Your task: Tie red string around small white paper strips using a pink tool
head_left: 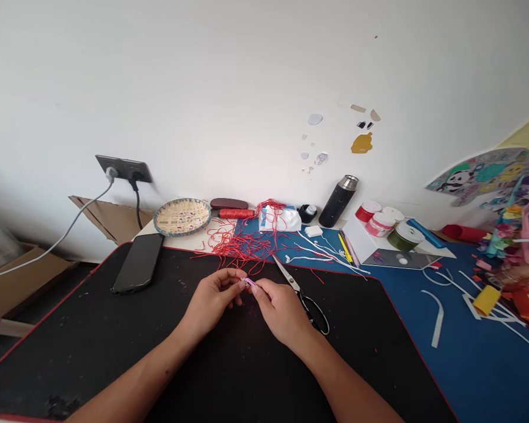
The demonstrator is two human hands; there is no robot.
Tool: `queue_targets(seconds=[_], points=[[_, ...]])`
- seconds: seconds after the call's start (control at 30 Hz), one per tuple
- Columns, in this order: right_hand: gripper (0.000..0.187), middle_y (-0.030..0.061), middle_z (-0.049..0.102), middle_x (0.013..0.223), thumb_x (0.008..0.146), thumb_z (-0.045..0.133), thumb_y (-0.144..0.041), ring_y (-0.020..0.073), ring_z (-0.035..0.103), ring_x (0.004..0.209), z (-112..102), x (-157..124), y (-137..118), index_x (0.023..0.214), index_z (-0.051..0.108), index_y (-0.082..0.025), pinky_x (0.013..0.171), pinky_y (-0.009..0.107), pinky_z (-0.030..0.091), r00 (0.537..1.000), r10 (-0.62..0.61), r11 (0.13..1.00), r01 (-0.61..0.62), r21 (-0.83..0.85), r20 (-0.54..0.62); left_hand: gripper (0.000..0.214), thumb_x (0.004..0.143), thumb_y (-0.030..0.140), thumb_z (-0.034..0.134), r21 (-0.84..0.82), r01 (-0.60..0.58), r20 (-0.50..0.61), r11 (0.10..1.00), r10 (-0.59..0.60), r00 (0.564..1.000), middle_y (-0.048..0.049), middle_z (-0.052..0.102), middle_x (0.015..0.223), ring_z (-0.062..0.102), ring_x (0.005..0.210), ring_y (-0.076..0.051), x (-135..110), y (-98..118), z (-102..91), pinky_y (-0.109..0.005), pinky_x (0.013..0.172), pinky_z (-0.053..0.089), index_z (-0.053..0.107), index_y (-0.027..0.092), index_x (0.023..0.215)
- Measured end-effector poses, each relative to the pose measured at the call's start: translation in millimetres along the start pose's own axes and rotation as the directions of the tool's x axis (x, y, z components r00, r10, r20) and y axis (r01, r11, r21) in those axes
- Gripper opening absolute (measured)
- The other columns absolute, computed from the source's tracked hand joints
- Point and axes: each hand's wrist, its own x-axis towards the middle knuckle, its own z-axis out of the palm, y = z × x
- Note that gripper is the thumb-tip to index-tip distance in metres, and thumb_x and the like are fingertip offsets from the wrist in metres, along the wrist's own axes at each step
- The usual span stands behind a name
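In front of me, over the black mat [247,376], my left hand [214,298] and my right hand [282,308] meet with their fingertips almost touching. Between them is a small, thin pink-purple thing [249,282] with a whitish end; it is too small to name more exactly. The right thumb and forefinger pinch its purple part. The left thumb and forefinger close on the whitish end, where a bit of red shows. Scissors [293,283] with black handles lie just behind my right hand, partly covered by it. Cut red cords [247,249] lie tangled beyond the fingers.
A phone [139,262] lies left, near a woven basket [183,216]. Along the wall stand a red thread spool [237,214], a black thermos [338,201] and paint jars [379,223]. White cords [330,252] and colourful paper pieces [515,282] lie to the right.
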Motion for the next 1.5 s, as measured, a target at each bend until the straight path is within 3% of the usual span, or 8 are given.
queue_targets(seconds=[0.17, 0.37, 0.57, 0.77, 1.0, 1.23, 1.5], points=[[0.034, 0.0024, 0.07, 0.072, 0.107, 0.044, -0.035, 0.0169, 0.06, 0.063, -2, 0, -1, 0.095, 0.072, -0.02, 0.059, 0.026, 0.034, 1.0, -0.016, 1.0, 0.016, 0.0, -0.016, 0.036, 0.076, 0.044, 0.078, 0.003, -0.007, -0.007, 1.0, 0.007, 1.0, -0.0015, 0.069, 0.075, 0.06, 0.059, -0.015, 2, -2, -3.8, -0.024, 0.052, 0.042, 0.071, 0.016, 0.098], [0.034, 0.0035, 0.073, 0.081, 0.105, 0.046, -0.04, 0.0177, 0.062, 0.069, -7, 0, -1, 0.105, 0.074, -0.02, 0.062, 0.026, 0.038, 0.996, 0.022, 0.982, -0.006, 0.186, -0.084, 0.038, 0.074, 0.042, 0.082, -0.099, 0.0, -0.023, 0.995, -0.003, 1.0, -0.0026, 0.071, 0.075, 0.058, 0.058, -0.014, 5, 0, -8.5, -0.023, 0.052, 0.04, 0.07, 0.015, 0.098], [0.037, 0.0023, 0.069, 0.079, 0.103, 0.05, -0.047, 0.017, 0.058, 0.069, -7, 5, 6, 0.105, 0.075, -0.019, 0.063, 0.027, 0.039, 0.99, 0.103, 0.921, -0.058, 0.385, -0.096, 0.039, 0.076, 0.039, 0.084, -0.214, 0.021, 0.08, 0.977, -0.004, 0.997, -0.0021, 0.071, 0.078, 0.057, 0.057, -0.012, 0, 3, -5.7, -0.022, 0.051, 0.041, 0.066, 0.016, 0.101], [0.031, 0.0029, 0.07, 0.086, 0.1, 0.057, -0.044, 0.0168, 0.058, 0.076, -6, 7, 6, 0.096, 0.074, -0.018, 0.069, 0.027, 0.042, 0.996, 0.094, 0.844, -0.085, 0.53, 0.01, 0.04, 0.079, 0.04, 0.084, -0.198, 0.025, 0.174, 0.98, 0.01, 0.985, 0.0011, 0.068, 0.075, 0.058, 0.056, -0.011, -3, 3, -4.3, -0.021, 0.049, 0.041, 0.061, 0.018, 0.103], [0.026, -0.0023, 0.058, 0.072, 0.096, 0.061, -0.041, 0.0128, 0.049, 0.064, -11, 6, 2, 0.084, 0.068, -0.018, 0.06, 0.025, 0.036, 0.988, 0.123, 0.823, -0.155, 0.546, 0.094, 0.038, 0.08, 0.041, 0.082, -0.13, -0.009, 0.189, 0.991, 0.034, 0.981, 0.0041, 0.064, 0.07, 0.056, 0.055, -0.011, -4, 4, -4.1, -0.022, 0.051, 0.042, 0.058, 0.019, 0.1], [0.018, -0.0027, 0.058, 0.075, 0.091, 0.066, -0.034, 0.0133, 0.049, 0.068, -10, 7, 3, 0.086, 0.067, -0.017, 0.064, 0.025, 0.037, 0.988, 0.134, 0.857, -0.157, 0.491, 0.082, 0.031, 0.085, 0.041, 0.077, -0.036, -0.045, 0.191, 0.998, 0.051, 0.98, 0.0041, 0.064, 0.073, 0.056, 0.059, -0.012, -5, -1, -4.7, -0.023, 0.054, 0.044, 0.058, 0.021, 0.1], [0.016, -0.0005, 0.063, 0.079, 0.09, 0.067, -0.033, 0.0142, 0.053, 0.071, -4, 6, 6, 0.088, 0.069, -0.017, 0.065, 0.024, 0.04, 0.987, 0.149, 0.845, -0.162, 0.509, 0.065, 0.041, 0.077, 0.047, 0.082, -0.063, 0.016, 0.173, 0.998, -0.004, 0.985, 0.005, 0.062, 0.064, 0.058, 0.053, -0.013, -3, 1, -0.7, -0.023, 0.049, 0.042, 0.058, 0.02, 0.095]])
